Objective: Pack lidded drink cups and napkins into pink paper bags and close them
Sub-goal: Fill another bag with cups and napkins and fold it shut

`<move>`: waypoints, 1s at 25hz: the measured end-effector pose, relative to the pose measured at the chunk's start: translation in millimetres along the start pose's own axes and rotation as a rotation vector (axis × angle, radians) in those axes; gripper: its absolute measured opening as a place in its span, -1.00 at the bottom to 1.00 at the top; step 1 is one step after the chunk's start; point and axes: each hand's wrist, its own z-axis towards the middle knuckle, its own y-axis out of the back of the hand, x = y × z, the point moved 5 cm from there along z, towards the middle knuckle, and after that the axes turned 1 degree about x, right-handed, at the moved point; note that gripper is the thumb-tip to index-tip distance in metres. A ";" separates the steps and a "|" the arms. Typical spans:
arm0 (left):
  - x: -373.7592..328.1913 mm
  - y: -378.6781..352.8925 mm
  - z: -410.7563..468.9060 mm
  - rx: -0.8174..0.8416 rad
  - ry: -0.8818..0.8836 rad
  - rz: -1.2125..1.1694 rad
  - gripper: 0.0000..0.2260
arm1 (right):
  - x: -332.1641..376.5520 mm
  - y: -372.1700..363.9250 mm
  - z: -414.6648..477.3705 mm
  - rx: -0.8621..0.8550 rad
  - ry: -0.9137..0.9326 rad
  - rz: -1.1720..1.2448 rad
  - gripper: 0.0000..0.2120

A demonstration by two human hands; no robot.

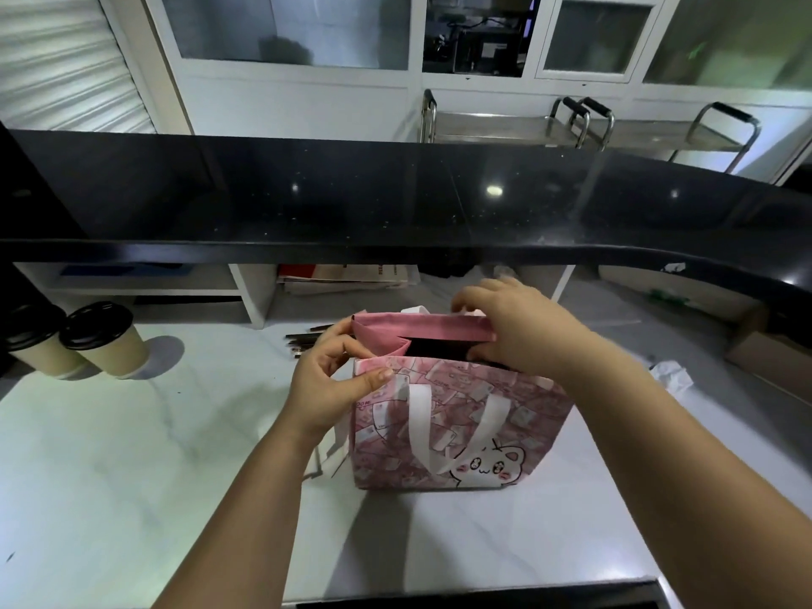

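Left grip: my left hand pinches the near-left corner of the bag's top edge between thumb and fingers. Right grip: my right hand is curled over the right end of the folded top band, fingers on the far side, thumb low on the near side.

The pink bag stands upright on the white bench, in the middle and near me. Its mouth is partly folded over, with a dark gap showing between the band and the near wall. I cannot tell what is inside. A white handle hangs flat down the near face. A white scrap shows just beyond the far rim; whether it is a napkin or a second handle I cannot tell.

Two lidded cups stand at the far left, well apart from the bag. Thin dark sticks lie just to the far left of the bag. Crumpled paper lies to the right.

Risks, in my judgement:
- The fold is held at its two ends only; releasing either grip could let it spring open.
- Pressing the band down hard could crush a lid, if a cup is inside.
- Uneven pull could skew the fold or tip the bag away from me.
- Closing now would shut out the cups on the left if they belong in this bag.
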 end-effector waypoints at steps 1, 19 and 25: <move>0.1 0.5 -0.7 0.009 -0.001 -0.002 -0.79 | 8.1 -3.0 5.7 0.035 0.036 -0.074 -0.46; 2.6 5.7 13.0 -0.140 0.046 -0.004 -0.69 | -17.0 15.7 -13.7 -0.327 -0.236 0.559 -0.84; 9.0 8.6 17.2 -0.157 0.062 -0.005 -0.68 | -90.7 -46.8 -120.9 -0.739 -0.456 1.280 -0.79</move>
